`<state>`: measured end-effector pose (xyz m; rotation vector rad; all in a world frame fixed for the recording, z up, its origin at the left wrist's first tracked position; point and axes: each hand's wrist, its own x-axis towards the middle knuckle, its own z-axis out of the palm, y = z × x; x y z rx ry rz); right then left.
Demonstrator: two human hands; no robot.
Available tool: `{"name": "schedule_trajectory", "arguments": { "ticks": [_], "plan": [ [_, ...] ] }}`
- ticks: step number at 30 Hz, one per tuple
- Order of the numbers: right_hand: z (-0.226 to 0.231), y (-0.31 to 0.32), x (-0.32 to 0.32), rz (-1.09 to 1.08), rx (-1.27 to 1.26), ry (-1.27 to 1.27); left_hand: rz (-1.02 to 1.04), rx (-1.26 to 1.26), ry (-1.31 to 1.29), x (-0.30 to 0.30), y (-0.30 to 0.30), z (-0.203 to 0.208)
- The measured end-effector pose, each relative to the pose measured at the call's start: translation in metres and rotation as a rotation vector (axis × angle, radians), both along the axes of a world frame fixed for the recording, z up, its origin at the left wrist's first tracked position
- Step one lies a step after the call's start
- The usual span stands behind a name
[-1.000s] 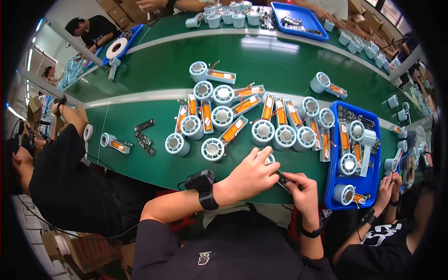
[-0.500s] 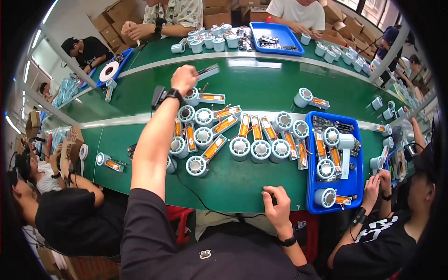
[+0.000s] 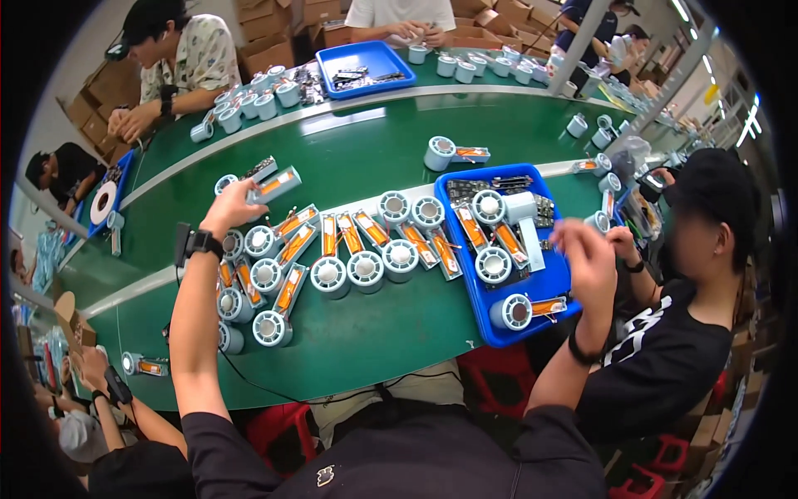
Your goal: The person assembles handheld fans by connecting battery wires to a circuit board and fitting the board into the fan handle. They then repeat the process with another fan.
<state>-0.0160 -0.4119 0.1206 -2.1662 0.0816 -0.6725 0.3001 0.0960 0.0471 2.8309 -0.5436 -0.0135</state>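
My left hand is on the far side of the cluster, its fingers closed on a half-assembled handheld fan. That fan's handle shell points away to the right with an orange battery in it; its round head is mostly hidden under my hand. Just beyond lies another fan, whose handle shows a dark circuit board. My right hand is raised over the right edge of a blue tray. Its fingers are bent and smeared by motion, so whether they hold anything cannot be made out.
Several light-blue fans with orange batteries crowd the green table. The tray carries fans and circuit boards. A lone fan stands beyond it. A co-worker sits close on the right. A black cable runs along the near edge.
My view has swung to the right. My left hand has let go of the fan with the circuit board and come nearer to the one with the battery. My right hand has risen toward the tray.
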Motion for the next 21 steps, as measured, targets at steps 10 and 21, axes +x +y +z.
{"name": "schedule_trajectory", "arguments": {
  "ticks": [10, 21],
  "plan": [
    [-0.078, -0.125, 0.113, -0.222, -0.815, 0.513, -0.787, 0.056, -0.018, -0.233, -0.099, 0.085],
    [-0.092, -0.212, 0.122, -0.424, -0.707, 0.435, -0.677, -0.08, -0.167, -0.256, -0.094, -0.008]
  ]
}}
